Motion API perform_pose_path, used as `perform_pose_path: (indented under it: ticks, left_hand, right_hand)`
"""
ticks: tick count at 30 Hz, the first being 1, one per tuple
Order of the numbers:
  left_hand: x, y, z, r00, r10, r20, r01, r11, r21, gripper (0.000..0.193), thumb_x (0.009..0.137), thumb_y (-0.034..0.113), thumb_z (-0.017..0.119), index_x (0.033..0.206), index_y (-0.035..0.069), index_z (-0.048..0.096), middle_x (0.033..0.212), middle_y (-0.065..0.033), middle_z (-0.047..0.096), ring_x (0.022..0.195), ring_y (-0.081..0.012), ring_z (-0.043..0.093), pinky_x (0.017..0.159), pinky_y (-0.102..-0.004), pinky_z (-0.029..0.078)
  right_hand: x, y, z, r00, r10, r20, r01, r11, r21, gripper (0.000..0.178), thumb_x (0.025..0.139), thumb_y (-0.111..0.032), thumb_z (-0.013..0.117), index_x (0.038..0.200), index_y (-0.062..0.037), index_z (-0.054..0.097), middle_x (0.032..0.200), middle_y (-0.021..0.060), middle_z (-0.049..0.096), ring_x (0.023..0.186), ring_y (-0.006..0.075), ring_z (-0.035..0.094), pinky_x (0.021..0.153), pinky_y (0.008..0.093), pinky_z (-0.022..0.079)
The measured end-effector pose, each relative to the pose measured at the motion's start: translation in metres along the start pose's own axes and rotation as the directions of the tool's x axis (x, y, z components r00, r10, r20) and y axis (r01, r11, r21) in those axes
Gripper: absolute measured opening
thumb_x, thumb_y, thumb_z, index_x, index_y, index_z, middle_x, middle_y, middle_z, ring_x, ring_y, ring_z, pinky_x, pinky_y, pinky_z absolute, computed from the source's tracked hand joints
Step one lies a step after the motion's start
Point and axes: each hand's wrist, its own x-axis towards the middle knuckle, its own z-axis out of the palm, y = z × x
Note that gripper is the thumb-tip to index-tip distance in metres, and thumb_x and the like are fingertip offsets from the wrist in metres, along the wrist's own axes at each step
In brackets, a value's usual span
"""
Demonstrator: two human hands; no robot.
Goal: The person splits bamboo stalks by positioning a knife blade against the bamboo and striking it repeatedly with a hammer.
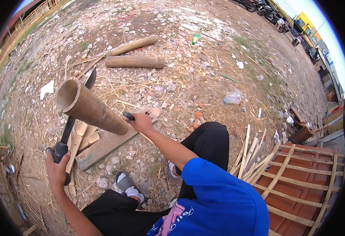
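Note:
A thick bamboo tube [92, 107], its hollow end up, stands on a wooden board [105, 148]. My left hand [56, 167] is closed around the black handle of a machete [67, 131]. The dark blade passes behind the tube in this view and comes out again beyond its rim, so its middle is hidden; whether it touches the bamboo I cannot tell. My right hand [142, 123] is closed beside the tube's lower end. From its fist sticks a short black handle [129, 116]; what it belongs to is hidden. Split bamboo pieces [80, 140] lie next to the board.
Two bamboo lengths [135, 61] lie farther off on rubble-strewn ground. Bamboo strips [248, 155] lie to my right, beside a slatted bamboo frame [288, 187] over a reddish-brown panel. A plastic bag [232, 96] and a green bottle [196, 38] lie about. Motorbikes [272, 15] stand at the far right.

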Motion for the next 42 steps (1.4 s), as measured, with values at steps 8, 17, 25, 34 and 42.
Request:
perform_pose_path:
  ticks: [8, 17, 25, 34, 42]
  left_hand:
    - [0.038, 0.004, 0.004, 0.994, 0.064, 0.094, -0.058, 0.996, -0.061, 0.046, 0.076, 0.027, 0.076, 0.108, -0.003, 0.063, 0.083, -0.006, 0.065, 0.07, -0.0122, 0.058, 0.065, -0.0272, 0.047]
    - [0.052, -0.054, -0.014, 1.0, 0.019, 0.006, -0.018, 0.997, -0.072, 0.051, 0.074, 0.03, 0.077, 0.109, -0.005, 0.064, 0.086, -0.0073, 0.066, 0.072, -0.013, 0.059, 0.066, -0.0263, 0.047]
    - [0.048, -0.083, -0.026, 1.0, 0.026, 0.004, -0.026, 0.993, -0.113, 0.048, 0.074, 0.031, 0.079, 0.106, -0.003, 0.065, 0.081, -0.0067, 0.065, 0.07, -0.0125, 0.058, 0.066, -0.0278, 0.047]
    - [0.053, -0.101, -0.041, 0.998, 0.053, 0.025, -0.05, 0.994, -0.1, 0.049, 0.071, 0.034, 0.079, 0.099, -0.004, 0.065, 0.075, -0.0076, 0.064, 0.064, -0.0128, 0.056, 0.061, -0.0293, 0.046]
    - [0.074, -0.099, -0.028, 0.997, -0.03, 0.066, 0.033, 0.999, -0.041, 0.041, 0.075, 0.024, 0.078, 0.105, 0.0, 0.064, 0.085, -0.0028, 0.064, 0.074, -0.0104, 0.058, 0.068, -0.0266, 0.047]
  right_hand:
    - [0.033, 0.091, 0.066, 0.988, 0.155, -0.012, -0.153, 0.985, 0.074, 0.042, 0.084, -0.049, 0.064, 0.083, -0.0076, 0.072, 0.077, 0.0192, 0.069, 0.077, 0.0392, 0.067, 0.068, 0.0488, 0.052]
    - [0.092, 0.02, 0.097, 0.942, 0.095, -0.323, -0.122, 0.991, -0.062, 0.056, 0.083, -0.049, 0.067, 0.063, 0.0035, 0.067, 0.053, 0.0205, 0.06, 0.052, 0.0382, 0.064, 0.052, 0.042, 0.051]
    - [0.04, 0.067, 0.166, 0.967, 0.254, 0.024, -0.251, 0.965, -0.077, 0.038, 0.088, -0.044, 0.063, 0.095, -0.0097, 0.075, 0.077, 0.0226, 0.069, 0.079, 0.0411, 0.068, 0.072, 0.0459, 0.054]
    - [0.033, 0.098, 0.206, 0.999, 0.042, -0.03, -0.044, 0.998, -0.045, 0.037, 0.088, -0.036, 0.068, 0.097, -0.0006, 0.066, 0.09, 0.0248, 0.068, 0.088, 0.0432, 0.065, 0.076, 0.0485, 0.049]
    - [0.052, 0.103, 0.247, 0.961, 0.265, -0.076, -0.256, 0.96, 0.113, 0.041, 0.096, -0.029, 0.058, 0.121, 0.0023, 0.049, 0.103, 0.0294, 0.065, 0.101, 0.0479, 0.061, 0.083, 0.0512, 0.046]
